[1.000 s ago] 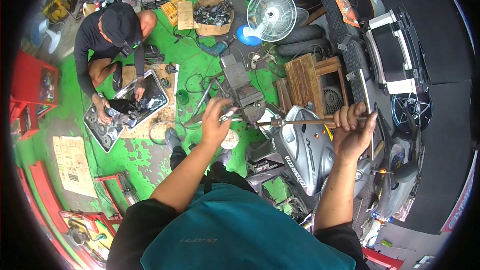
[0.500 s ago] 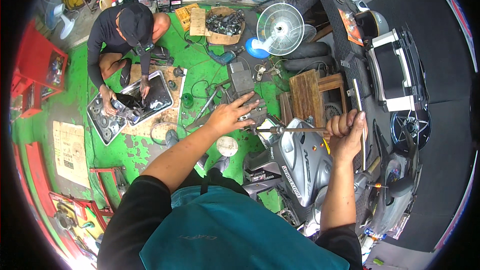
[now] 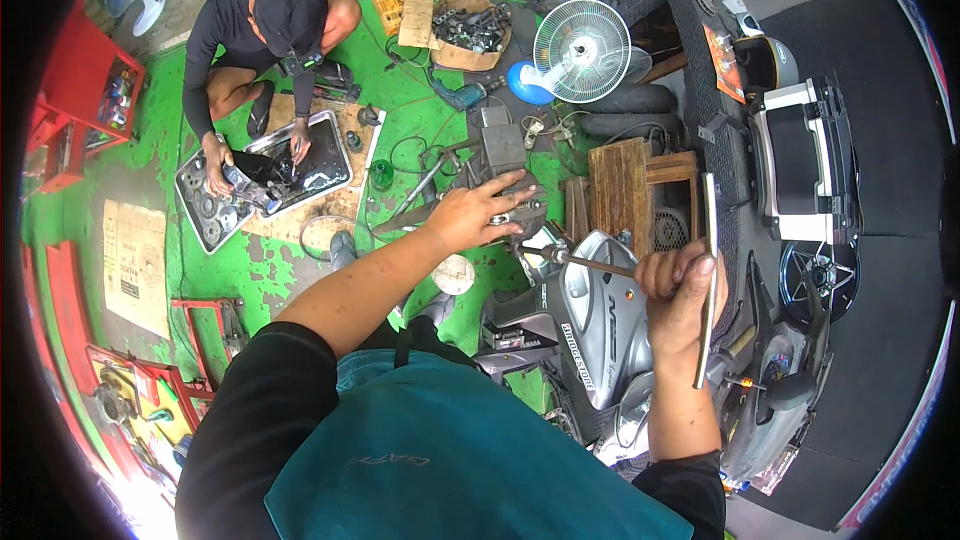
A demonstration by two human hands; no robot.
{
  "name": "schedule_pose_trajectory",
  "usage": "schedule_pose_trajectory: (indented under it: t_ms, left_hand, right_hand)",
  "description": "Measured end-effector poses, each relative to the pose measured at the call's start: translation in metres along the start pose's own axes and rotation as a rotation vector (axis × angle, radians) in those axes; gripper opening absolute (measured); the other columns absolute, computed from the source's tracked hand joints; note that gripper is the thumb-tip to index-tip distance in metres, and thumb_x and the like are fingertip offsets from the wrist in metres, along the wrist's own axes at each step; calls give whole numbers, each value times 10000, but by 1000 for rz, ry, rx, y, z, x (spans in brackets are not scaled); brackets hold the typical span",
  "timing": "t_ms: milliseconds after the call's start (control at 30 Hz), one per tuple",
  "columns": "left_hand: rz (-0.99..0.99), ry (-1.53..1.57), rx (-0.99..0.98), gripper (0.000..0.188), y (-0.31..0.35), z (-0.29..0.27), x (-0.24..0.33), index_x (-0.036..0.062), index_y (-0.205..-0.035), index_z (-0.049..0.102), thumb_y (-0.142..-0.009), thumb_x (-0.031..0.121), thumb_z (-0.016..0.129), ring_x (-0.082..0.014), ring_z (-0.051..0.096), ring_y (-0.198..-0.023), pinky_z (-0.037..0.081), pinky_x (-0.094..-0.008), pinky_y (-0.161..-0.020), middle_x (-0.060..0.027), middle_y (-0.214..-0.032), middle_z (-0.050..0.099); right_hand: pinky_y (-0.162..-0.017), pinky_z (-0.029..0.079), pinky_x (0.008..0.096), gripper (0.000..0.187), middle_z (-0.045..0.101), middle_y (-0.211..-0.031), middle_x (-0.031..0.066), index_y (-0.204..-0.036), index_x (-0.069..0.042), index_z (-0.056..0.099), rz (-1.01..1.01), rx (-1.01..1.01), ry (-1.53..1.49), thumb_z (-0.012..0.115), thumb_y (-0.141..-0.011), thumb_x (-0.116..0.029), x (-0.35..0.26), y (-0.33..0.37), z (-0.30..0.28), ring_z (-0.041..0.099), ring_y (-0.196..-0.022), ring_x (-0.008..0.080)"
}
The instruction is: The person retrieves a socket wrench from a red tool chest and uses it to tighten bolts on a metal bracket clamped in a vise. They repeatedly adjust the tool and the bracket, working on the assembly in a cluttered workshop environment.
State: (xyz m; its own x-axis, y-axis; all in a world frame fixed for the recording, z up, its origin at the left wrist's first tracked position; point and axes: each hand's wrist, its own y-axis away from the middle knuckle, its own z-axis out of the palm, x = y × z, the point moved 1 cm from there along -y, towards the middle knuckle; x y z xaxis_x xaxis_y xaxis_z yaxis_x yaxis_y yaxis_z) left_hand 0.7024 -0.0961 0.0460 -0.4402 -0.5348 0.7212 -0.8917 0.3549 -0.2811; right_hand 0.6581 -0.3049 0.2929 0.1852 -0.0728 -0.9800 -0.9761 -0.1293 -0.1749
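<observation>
My left hand [image 3: 470,218] lies with fingers spread over a dark metal bench vise [image 3: 505,152] and a shiny metal part [image 3: 515,212] at its jaws. How firmly it presses cannot be seen. In my right hand [image 3: 680,290] is a long T-handle wrench [image 3: 610,267], with the fingers wrapped round it where the shaft meets the crossbar. Its shaft points left toward the vise, and the socket end [image 3: 553,254] is near the metal part. Whether the tip is seated on anything cannot be made out.
A grey motor scooter [image 3: 600,310] stands under my right arm. A white fan [image 3: 582,50], a wooden stool [image 3: 618,190] and a box of metal parts [image 3: 470,32] are beyond. At the left, a person [image 3: 250,50] crouches, handling a part over metal trays [image 3: 325,130].
The T-handle wrench has turned: its crossbar now leans the other way and its shaft slopes down toward my right hand. My left hand stays on the vise. The whole view has shifted slightly.
</observation>
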Motion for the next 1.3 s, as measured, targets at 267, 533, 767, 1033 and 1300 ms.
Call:
schedule_pose_trajectory:
  t_ms: [267,533,767,1033,1300]
  left_hand:
    - [12,-14,-15,646,-1,-3,0,339,-1459,537,-862,503,719,-300,730,-921,613,-427,-775,-7,-1554,464]
    - [-16,-32,-142,698,-3,-14,-1,323,-1495,495,-857,459,743,-309,693,-1088,604,-434,-855,-31,-1571,444]
    - [-4,-56,-188,697,-7,-25,0,337,-1473,524,-834,515,737,-297,679,-1117,597,-429,-870,26,-1602,406]
    - [-183,142,235,487,68,-85,-71,99,-1291,684,-827,174,813,-265,628,-1258,504,-371,-1036,-99,-1347,661]
    - [-531,88,569,280,104,-330,-63,-2,-1188,721,-919,23,647,-158,655,-1076,507,-301,-947,-110,-1172,737]
  right_hand:
    - [-519,394,304,391,508,-670,55,-910,-16,515,-187,-210,359,556,-1040,-382,-6,23,46,462,-526,161]
    - [-588,547,437,216,637,-831,152,-1042,3,526,-381,-556,474,683,-910,-63,-8,26,114,658,-628,335]
    - [-575,537,464,291,664,-739,162,-1065,16,528,-300,-674,593,690,-933,-186,12,41,176,676,-642,387]
    - [-494,532,454,349,643,-614,173,-1003,43,552,-439,-682,679,595,-1007,-304,38,44,214,657,-526,362]
    - [-522,549,443,488,674,-662,136,-1239,135,575,-577,-815,694,569,-836,-141,90,54,260,695,-581,302]
